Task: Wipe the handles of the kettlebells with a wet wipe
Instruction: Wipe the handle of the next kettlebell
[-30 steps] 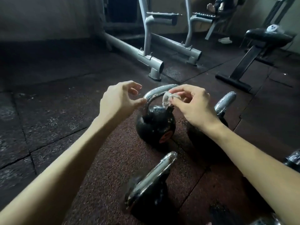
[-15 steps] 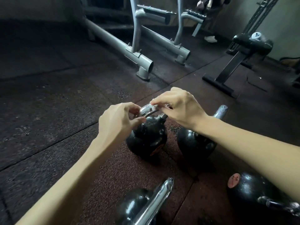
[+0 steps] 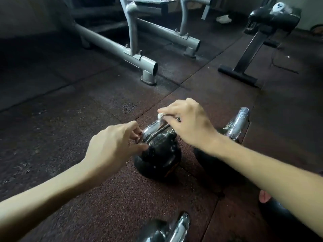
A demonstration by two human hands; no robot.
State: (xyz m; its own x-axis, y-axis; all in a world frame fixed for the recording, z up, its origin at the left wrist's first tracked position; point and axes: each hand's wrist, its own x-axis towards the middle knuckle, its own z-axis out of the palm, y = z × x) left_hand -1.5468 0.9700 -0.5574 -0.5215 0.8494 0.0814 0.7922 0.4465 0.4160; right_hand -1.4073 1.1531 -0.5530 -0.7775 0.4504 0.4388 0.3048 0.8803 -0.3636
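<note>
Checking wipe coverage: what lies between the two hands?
Head view: a bare chrome stretch of kettlebell handle lies between left hand and right hand, which pinches the wet wipe.

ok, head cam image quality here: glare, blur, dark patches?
Head view: room dim, far floor near black; strong glare on the chrome handle; left hand slightly motion-smeared; wipe just a white blob at the right hand.
</note>
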